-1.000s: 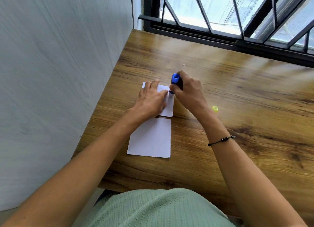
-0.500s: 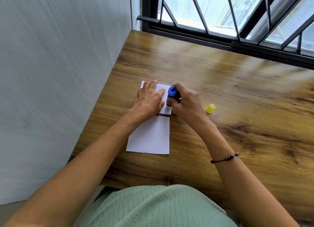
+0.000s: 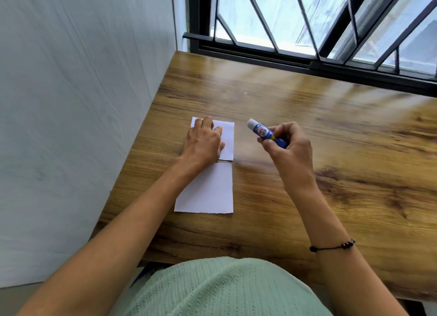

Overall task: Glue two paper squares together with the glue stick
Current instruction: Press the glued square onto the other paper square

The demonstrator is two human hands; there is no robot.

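Observation:
Two white paper squares lie end to end on the wooden table point(image 3: 307, 197). My left hand point(image 3: 203, 143) presses flat on the far paper square point(image 3: 227, 138), covering most of its left part. The near paper square point(image 3: 208, 190) lies free, partly under my left forearm. To the right of the far square, my right hand point(image 3: 286, 145) grips the blue glue stick point(image 3: 262, 132) above the table. The stick is tilted, with its white uncapped tip pointing up and left. The yellow cap is hidden.
A grey wall runs along the table's left edge. A black-framed barred window point(image 3: 331, 43) stands behind the table's far edge. My green-clad lap point(image 3: 224, 289) is below the near edge. Bare wood stretches to the right.
My right hand has lifted the glue stick off the far paper square, moved it right and turned its tip upward. The yellow cap is no longer visible. My left hand stays on the paper.

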